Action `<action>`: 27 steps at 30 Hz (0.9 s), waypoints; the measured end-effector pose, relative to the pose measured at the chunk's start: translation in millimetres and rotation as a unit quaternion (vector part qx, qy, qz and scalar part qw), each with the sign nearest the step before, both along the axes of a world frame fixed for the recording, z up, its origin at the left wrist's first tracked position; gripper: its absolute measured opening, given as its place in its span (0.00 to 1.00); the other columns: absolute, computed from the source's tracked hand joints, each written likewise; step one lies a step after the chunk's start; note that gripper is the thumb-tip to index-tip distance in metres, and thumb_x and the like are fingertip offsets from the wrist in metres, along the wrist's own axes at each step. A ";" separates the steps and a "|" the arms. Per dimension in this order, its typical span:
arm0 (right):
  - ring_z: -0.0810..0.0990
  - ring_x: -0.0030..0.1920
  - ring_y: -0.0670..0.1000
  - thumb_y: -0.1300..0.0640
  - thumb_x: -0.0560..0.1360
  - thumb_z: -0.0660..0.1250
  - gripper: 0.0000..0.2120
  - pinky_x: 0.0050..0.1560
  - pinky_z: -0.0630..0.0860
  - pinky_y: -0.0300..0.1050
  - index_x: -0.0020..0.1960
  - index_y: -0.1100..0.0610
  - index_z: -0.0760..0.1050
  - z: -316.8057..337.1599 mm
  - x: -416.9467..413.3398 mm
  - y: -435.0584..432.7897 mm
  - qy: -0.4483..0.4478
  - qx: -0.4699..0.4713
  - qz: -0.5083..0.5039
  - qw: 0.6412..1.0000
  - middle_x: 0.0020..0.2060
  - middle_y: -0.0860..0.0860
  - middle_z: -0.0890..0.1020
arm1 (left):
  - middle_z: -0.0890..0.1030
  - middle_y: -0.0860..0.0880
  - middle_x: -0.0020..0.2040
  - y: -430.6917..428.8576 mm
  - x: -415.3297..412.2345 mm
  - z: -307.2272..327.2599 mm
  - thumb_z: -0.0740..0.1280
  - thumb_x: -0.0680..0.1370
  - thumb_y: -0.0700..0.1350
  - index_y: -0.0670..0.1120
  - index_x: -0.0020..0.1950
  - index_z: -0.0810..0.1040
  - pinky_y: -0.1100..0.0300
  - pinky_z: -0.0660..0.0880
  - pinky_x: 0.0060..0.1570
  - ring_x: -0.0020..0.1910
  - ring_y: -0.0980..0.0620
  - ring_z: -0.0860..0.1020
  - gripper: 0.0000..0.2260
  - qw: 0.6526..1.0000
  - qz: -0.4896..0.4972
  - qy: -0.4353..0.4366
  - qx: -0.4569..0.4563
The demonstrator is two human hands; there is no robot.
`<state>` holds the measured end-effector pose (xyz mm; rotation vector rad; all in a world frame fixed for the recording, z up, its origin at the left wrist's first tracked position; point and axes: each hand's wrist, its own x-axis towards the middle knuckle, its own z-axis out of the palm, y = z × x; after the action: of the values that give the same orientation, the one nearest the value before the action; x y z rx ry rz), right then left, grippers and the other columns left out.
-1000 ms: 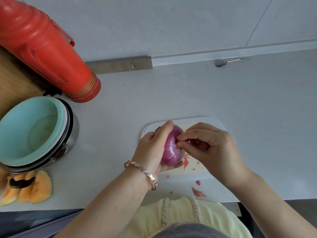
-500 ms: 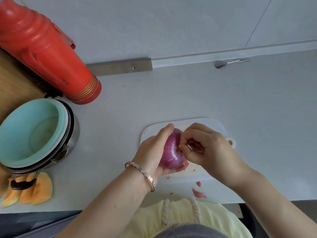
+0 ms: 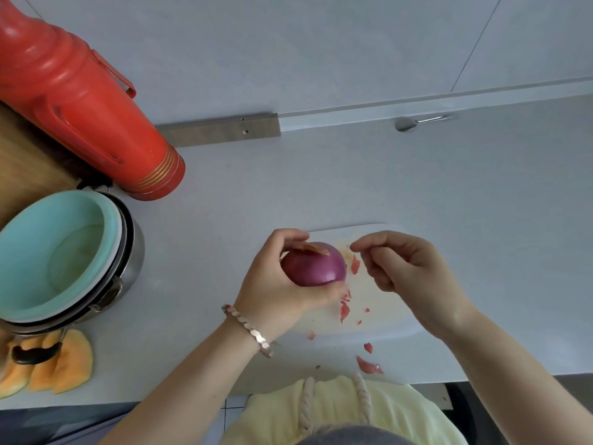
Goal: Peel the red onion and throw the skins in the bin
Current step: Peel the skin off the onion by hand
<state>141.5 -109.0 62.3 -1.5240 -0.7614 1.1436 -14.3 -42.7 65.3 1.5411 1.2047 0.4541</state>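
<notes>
The red onion (image 3: 316,266) is glossy purple, with a flap of dry orange skin still stuck near its top. My left hand (image 3: 276,284) cups it from the left and below, just above a white cutting board (image 3: 378,316). My right hand (image 3: 404,271) hovers a short way to the right of the onion, fingers loosely curled and pinched, nothing visible in them. Several small red skin scraps (image 3: 345,308) lie on the board, and more scraps (image 3: 369,364) lie on the counter by its front edge. No bin is in view.
A red thermos (image 3: 80,101) lies at the back left. A mint bowl stacked in a metal pot (image 3: 54,255) stands at the left, with melon slices (image 3: 61,364) in front. A spoon (image 3: 417,122) rests by the back wall. The counter edge runs near my body.
My right hand has let go of the onion and moved away to the right. My left hand has turned the onion, so its peeled purple side faces up. More skin scraps lie on the board.
</notes>
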 end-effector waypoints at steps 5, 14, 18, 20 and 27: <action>0.70 0.26 0.43 0.59 0.73 0.65 0.08 0.29 0.67 0.32 0.38 0.50 0.80 9.9 -8.7 0.6 -0.097 0.005 0.044 0.994 0.26 0.46 0.77 | 0.74 0.61 0.50 -2.9 0.5 5.6 0.81 0.57 0.50 0.59 0.49 0.70 0.75 0.73 0.39 0.48 0.64 0.74 0.27 0.990 -0.097 0.076 0.072; 0.72 0.34 0.39 0.53 0.74 0.63 0.10 0.36 0.67 0.27 0.35 0.48 0.68 10.2 -4.9 1.1 -0.297 0.010 0.168 0.940 0.28 0.43 0.72 | 0.69 0.65 0.50 0.3 -2.4 7.4 0.80 0.56 0.54 0.57 0.59 0.68 0.76 0.65 0.51 0.56 0.61 0.68 0.36 0.956 -0.186 0.125 0.190; 0.73 0.38 0.47 0.58 0.75 0.60 0.10 0.34 0.67 0.31 0.36 0.57 0.71 5.0 0.5 1.9 -0.342 0.021 0.230 0.911 0.30 0.48 0.75 | 0.71 0.64 0.52 5.0 -7.1 11.5 0.81 0.56 0.50 0.61 0.53 0.65 0.77 0.67 0.49 0.54 0.64 0.71 0.34 0.960 -0.211 0.099 0.153; 0.73 0.34 0.51 0.61 0.74 0.61 0.11 0.32 0.67 0.36 0.34 0.62 0.70 0.9 1.7 3.1 -0.327 0.028 0.224 0.918 0.27 0.52 0.74 | 0.73 0.61 0.54 6.1 -9.1 11.0 0.81 0.55 0.50 0.61 0.53 0.67 0.75 0.71 0.48 0.54 0.63 0.74 0.33 0.971 -0.201 0.057 0.114; 0.67 0.24 0.44 0.64 0.72 0.59 0.16 0.27 0.65 0.34 0.27 0.52 0.66 -17.9 -9.1 3.3 -0.237 0.010 0.143 0.961 0.19 0.43 0.70 | 0.77 0.48 0.55 0.5 3.4 -4.9 0.74 0.55 0.51 0.60 0.51 0.77 0.48 0.81 0.44 0.51 0.44 0.80 0.25 0.980 -0.016 -0.132 -0.145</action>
<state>132.4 -105.7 44.3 -1.7334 -1.3473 0.9751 -10.8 -42.1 60.4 1.2067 0.9890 0.4261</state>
